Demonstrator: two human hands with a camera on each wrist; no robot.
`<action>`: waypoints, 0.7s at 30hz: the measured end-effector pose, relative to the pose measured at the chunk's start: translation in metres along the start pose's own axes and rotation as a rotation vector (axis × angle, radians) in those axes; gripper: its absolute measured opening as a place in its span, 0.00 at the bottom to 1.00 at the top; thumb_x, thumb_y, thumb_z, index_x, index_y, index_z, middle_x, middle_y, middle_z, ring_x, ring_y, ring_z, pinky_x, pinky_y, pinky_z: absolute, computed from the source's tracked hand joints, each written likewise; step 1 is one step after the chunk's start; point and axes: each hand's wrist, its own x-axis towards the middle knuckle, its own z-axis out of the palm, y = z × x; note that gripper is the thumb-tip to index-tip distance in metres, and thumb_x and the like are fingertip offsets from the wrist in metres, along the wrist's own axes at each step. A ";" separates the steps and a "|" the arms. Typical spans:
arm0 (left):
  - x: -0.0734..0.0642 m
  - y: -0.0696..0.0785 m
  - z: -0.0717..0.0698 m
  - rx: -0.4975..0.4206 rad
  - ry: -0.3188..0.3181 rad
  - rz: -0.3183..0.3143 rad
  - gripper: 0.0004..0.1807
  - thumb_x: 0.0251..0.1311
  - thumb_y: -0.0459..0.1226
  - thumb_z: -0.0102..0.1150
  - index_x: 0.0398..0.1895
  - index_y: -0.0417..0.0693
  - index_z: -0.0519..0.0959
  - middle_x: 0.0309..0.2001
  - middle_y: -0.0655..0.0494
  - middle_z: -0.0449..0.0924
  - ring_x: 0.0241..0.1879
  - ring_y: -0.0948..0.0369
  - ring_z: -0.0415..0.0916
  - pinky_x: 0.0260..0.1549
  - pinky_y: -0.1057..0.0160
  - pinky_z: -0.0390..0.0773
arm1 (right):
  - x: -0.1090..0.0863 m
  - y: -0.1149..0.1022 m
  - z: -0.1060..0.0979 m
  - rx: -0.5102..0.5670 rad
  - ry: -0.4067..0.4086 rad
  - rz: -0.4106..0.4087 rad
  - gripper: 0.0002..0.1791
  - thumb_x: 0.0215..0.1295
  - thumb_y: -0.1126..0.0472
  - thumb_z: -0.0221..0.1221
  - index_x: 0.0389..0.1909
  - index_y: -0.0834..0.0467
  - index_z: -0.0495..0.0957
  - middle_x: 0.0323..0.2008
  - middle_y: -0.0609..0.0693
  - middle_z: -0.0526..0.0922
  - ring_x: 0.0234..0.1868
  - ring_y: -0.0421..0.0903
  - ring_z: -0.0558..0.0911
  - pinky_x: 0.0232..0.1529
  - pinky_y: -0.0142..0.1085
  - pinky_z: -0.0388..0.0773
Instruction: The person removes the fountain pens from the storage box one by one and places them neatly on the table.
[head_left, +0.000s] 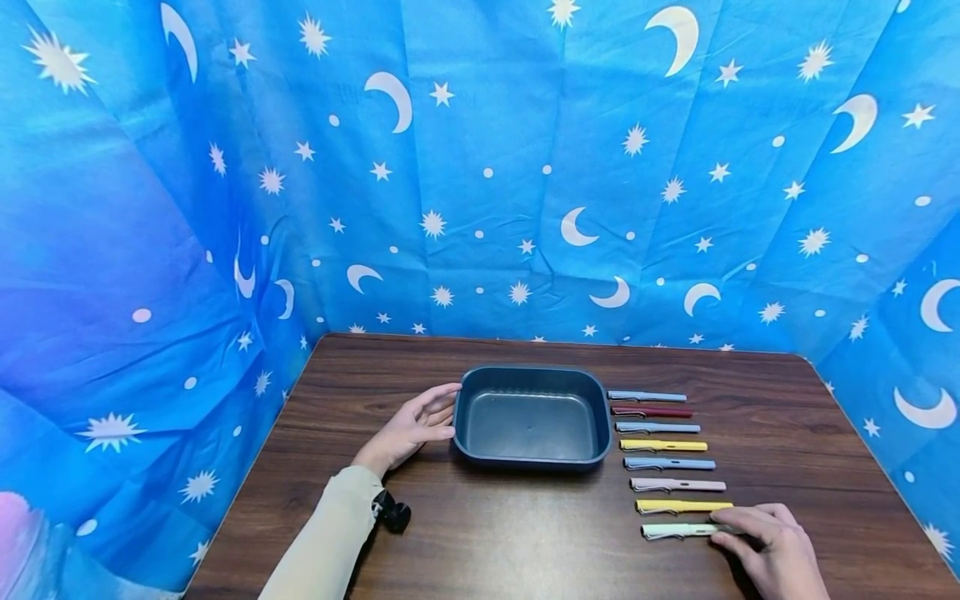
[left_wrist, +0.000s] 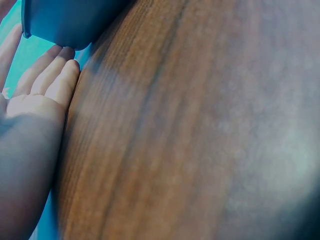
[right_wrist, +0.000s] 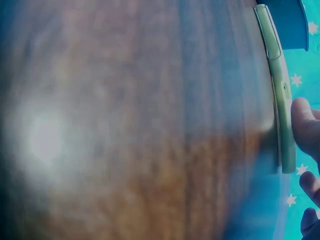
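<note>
At the left end of a dark blue-grey rectangular bin (head_left: pixel 532 459), my left hand (head_left: pixel 411 429) touches the wall with extended fingers. Those fingers (left_wrist: pixel 62 85) show against the bin's outer side in the left wrist view. My right hand (head_left: pixel 772 546) is over the right end of a pale green pen (head_left: pixel 675 530), thumb and forefinger on either side of it. In the right wrist view the pen (right_wrist: pixel 281 90) lies along the table in full view, with the thumb (right_wrist: pixel 304 125) right at its upper edge. The other fingertips hang apart from it.
Several capped pens lie in a column right of the bin, including a yellow pen (head_left: pixel 678 506) just beyond the green one, a pink pen (head_left: pixel 682 485) and a dark red pen (head_left: pixel 656 412). A blue star-patterned cloth (head_left: pixel 495 208) hangs behind the wooden table (head_left: pixel 525 533).
</note>
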 end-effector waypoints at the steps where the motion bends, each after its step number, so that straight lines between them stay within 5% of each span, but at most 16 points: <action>1: 0.000 0.000 0.000 0.001 0.000 0.000 0.40 0.69 0.32 0.68 0.81 0.54 0.63 0.80 0.46 0.61 0.80 0.49 0.59 0.75 0.55 0.65 | 0.001 -0.001 -0.001 -0.001 0.006 0.019 0.26 0.29 0.71 0.82 0.34 0.47 0.92 0.31 0.40 0.90 0.37 0.32 0.75 0.36 0.28 0.73; 7: 0.003 -0.003 -0.003 -0.005 0.005 0.000 0.40 0.69 0.32 0.68 0.81 0.54 0.63 0.80 0.47 0.61 0.79 0.50 0.60 0.73 0.57 0.67 | 0.018 -0.015 -0.008 -0.021 0.032 0.164 0.19 0.45 0.70 0.79 0.41 0.54 0.91 0.36 0.50 0.90 0.45 0.24 0.73 0.41 0.32 0.76; 15: -0.001 -0.008 -0.006 -0.027 -0.009 0.031 0.40 0.71 0.31 0.65 0.82 0.51 0.59 0.81 0.43 0.59 0.80 0.47 0.58 0.72 0.60 0.68 | 0.046 -0.025 -0.003 0.051 0.048 0.185 0.23 0.53 0.65 0.78 0.53 0.55 0.89 0.48 0.57 0.90 0.56 0.16 0.70 0.51 0.11 0.62; 18: -0.003 -0.009 -0.008 -0.036 -0.014 0.046 0.41 0.72 0.30 0.63 0.83 0.49 0.57 0.82 0.42 0.57 0.80 0.45 0.56 0.73 0.59 0.67 | 0.057 -0.028 0.001 0.042 0.014 0.205 0.24 0.59 0.62 0.76 0.57 0.55 0.86 0.52 0.57 0.89 0.58 0.30 0.79 0.52 0.19 0.69; 21: -0.003 -0.010 -0.008 -0.052 -0.012 0.051 0.41 0.73 0.29 0.61 0.84 0.49 0.55 0.82 0.41 0.55 0.81 0.44 0.55 0.73 0.59 0.67 | 0.070 -0.032 0.005 0.052 -0.053 0.245 0.27 0.66 0.57 0.73 0.64 0.56 0.82 0.58 0.60 0.86 0.62 0.53 0.82 0.55 0.42 0.79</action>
